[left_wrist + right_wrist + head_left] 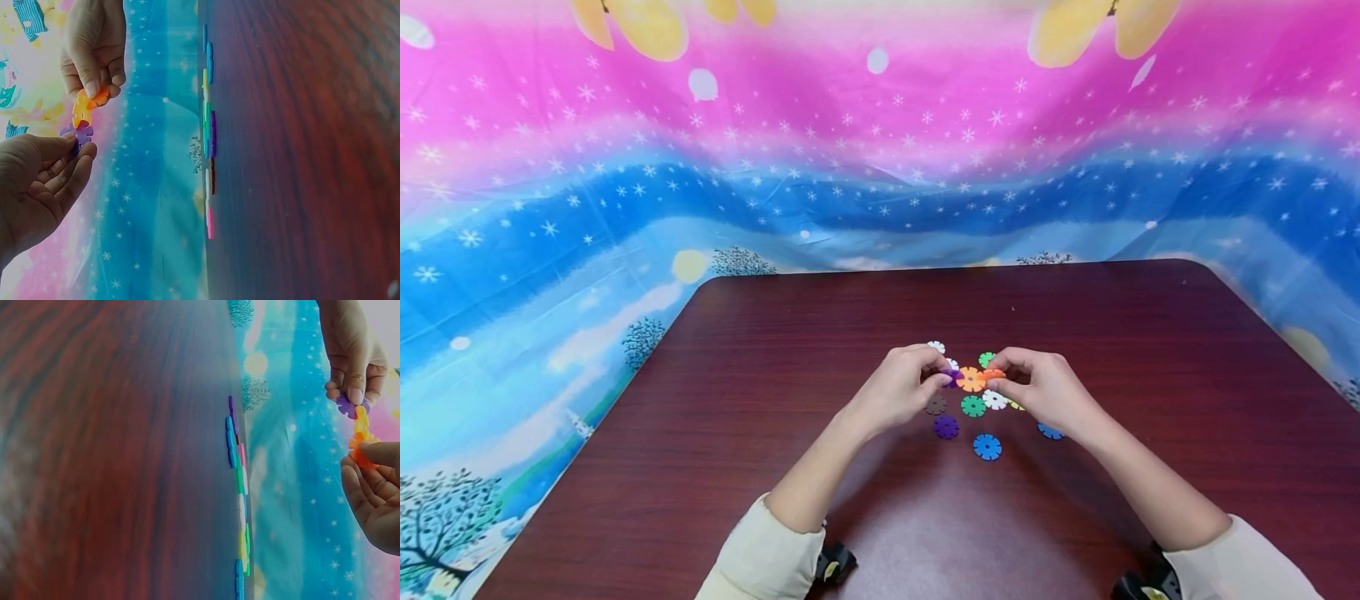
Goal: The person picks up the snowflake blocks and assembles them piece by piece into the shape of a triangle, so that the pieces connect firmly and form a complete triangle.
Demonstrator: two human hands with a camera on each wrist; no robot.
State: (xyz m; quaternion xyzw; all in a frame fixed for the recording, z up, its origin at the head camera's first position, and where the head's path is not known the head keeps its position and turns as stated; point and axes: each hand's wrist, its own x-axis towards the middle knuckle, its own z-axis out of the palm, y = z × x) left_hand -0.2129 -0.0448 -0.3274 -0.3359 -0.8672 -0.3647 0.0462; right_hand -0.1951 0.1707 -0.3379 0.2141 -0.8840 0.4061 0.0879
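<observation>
Three slotted plastic snowflake discs form a short chain above the table in the head view. Thumb and fingers of my left hand [904, 385] pinch the purple disc [81, 132] at one end. At the other end my right hand [1051, 390] pinches an orange disc [361, 452]. Between them a lighter orange disc [972, 380] stands at an angle to both, apparently slotted into them. Both wrist views show the chain held clear of the tabletop. How deep the slots engage is too small to tell.
Loose discs lie on the dark wooden table [760, 358] under and around my hands: blue [987, 447], purple [946, 427], green [973, 407], white [995, 400], brown [936, 405] and others. A printed cloth [865, 167] hangs behind the table and along its sides.
</observation>
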